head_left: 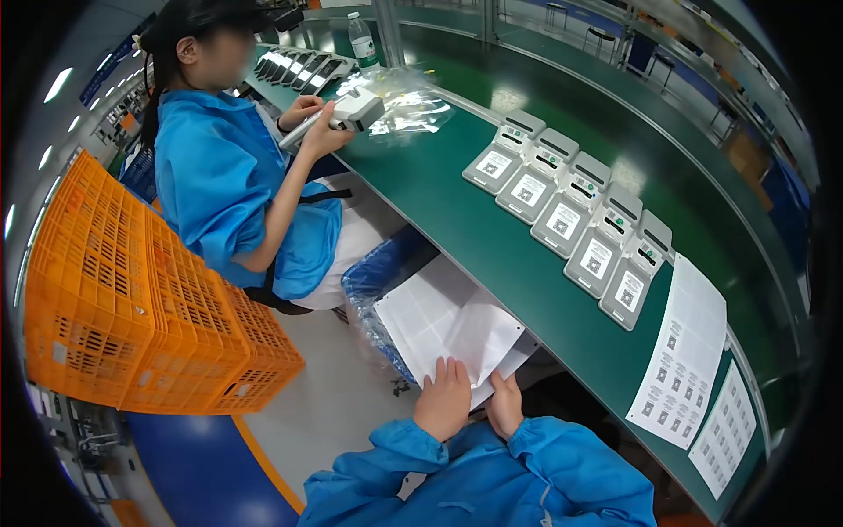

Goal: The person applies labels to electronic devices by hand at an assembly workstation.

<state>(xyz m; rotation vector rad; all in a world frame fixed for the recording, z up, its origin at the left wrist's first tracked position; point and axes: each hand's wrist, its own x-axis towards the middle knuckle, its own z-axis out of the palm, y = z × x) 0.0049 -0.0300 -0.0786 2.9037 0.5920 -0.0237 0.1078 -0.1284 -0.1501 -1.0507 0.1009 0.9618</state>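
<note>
A large white paper sheet (421, 312), with fold lines and one bent-over side, leans at the open top of a bin (358, 285) lined with blue plastic. My left hand (443, 402) lies on the sheet's near part, its fingers stretched out and slightly apart. Close beside it, my right hand (505, 406) is closed at the sheet's near right edge, thumb toward me; some of its fingers are hidden. On the green table (492, 255) stands a row of several grey devices (562, 224), each bearing a white code label. Two label sheets (689, 351) lie to their right.
At the left a co-worker in a blue smock (219, 176) holds a grey-white device (356, 110) over the table. Orange crates (97, 290) stack behind. Clear plastic bags (404, 97), a water bottle (361, 42) and more devices (303, 70) sit at the far end.
</note>
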